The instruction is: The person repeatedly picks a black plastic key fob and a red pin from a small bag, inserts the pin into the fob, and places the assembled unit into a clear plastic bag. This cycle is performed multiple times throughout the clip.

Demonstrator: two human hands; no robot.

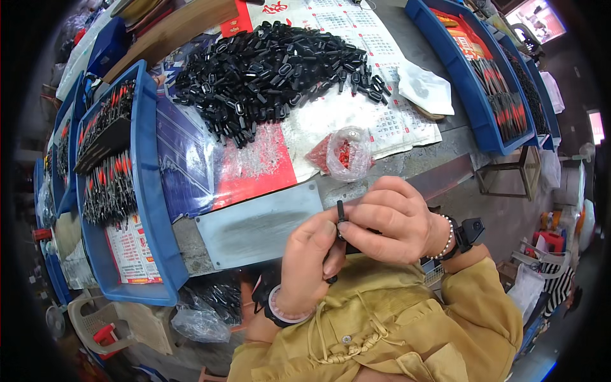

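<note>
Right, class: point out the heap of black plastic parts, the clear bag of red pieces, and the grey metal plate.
heap of black plastic parts [273,70], head view, middle of the heap.
clear bag of red pieces [347,154], head view, bag's centre.
grey metal plate [258,224], head view, bare middle.

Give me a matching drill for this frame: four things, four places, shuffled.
Things:
1. black pile
2. red-bits bag
3. grey plate
4. small black part

Places:
A. pinched between left hand and right hand
B. table's near edge, left of the hands
C. far side of the table, on the printed sheet
D. mid-table, just beyond the hands

Pairs: 1-C, 2-D, 3-B, 4-A
</note>
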